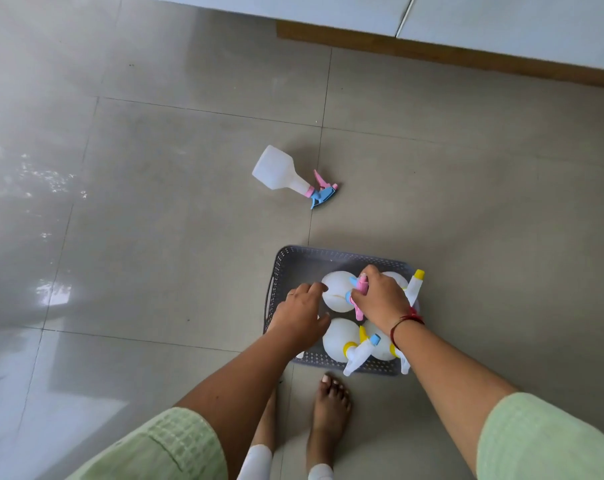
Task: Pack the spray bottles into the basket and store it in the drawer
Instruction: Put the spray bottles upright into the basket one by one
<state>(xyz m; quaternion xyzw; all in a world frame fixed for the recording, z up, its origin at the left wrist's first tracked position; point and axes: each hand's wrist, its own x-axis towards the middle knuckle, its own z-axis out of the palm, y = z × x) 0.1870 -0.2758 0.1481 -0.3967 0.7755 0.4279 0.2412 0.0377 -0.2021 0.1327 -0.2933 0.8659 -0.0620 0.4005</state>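
Down on the grey tiled floor (155, 202), a grey perforated basket (283, 265) sits just in front of the person's bare feet (328, 407). Several white spray bottles stand packed inside it: one at the far left (335, 296) with a pink and blue trigger head, another behind the right hand with only a little of its body showing (396, 277), and two nearer ones (338, 341) with yellow collars and white nozzles, one tipped with a blue cap (375, 339). A white nozzle with a yellow tip (416, 282) pokes up at the basket's far right corner.

The right hand (380, 299) reaches into the basket, its fingers (368, 275) curled and pressed together around the pink trigger head (361, 289) of the far bottle. A red thread band (406, 322) circles that wrist. The left hand (300, 313) hovers over the basket's left side, its fingers (316, 287) loosely bent and slightly apart, thumb out, holding nothing; whether they touch the bottle cannot be told.

One more spray bottle (280, 171) lies on its side on the floor, well apart from the basket, its pink and blue head pointing right. White cabinet fronts (501, 22) above a wooden plinth (432, 53) run along the top edge.
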